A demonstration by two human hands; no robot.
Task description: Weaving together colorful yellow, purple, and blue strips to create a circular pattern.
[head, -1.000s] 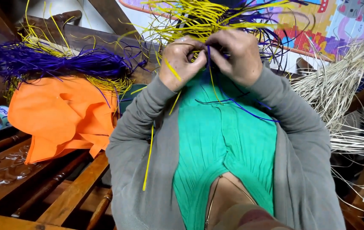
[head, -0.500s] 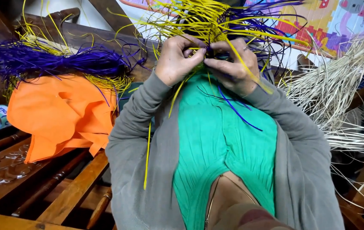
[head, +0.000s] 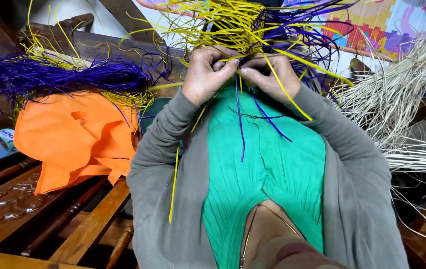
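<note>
My left hand (head: 207, 73) and my right hand (head: 271, 75) meet knuckle to knuckle over my green top (head: 262, 164). Both pinch yellow and purple strips at the base of a woven yellow-and-purple piece (head: 240, 25) that fans out above them. A purple strip (head: 241, 124) hangs straight down from between my fingers. A yellow strip (head: 287, 92) slants down to the right past my right hand. Another long yellow strip (head: 174, 184) dangles along my grey left sleeve.
A bundle of purple and yellow strips (head: 63, 72) lies at the left on an orange cloth (head: 73, 134). Pale natural straw (head: 397, 104) spreads at the right. A slatted wooden bench (head: 48, 219) fills the lower left. A colourful mat (head: 372, 25) lies beyond.
My hands have stayed together on the weave, shifting slightly. A purple strip now hangs straight down from my fingers, and the yellow strip at the right has swung lower.
</note>
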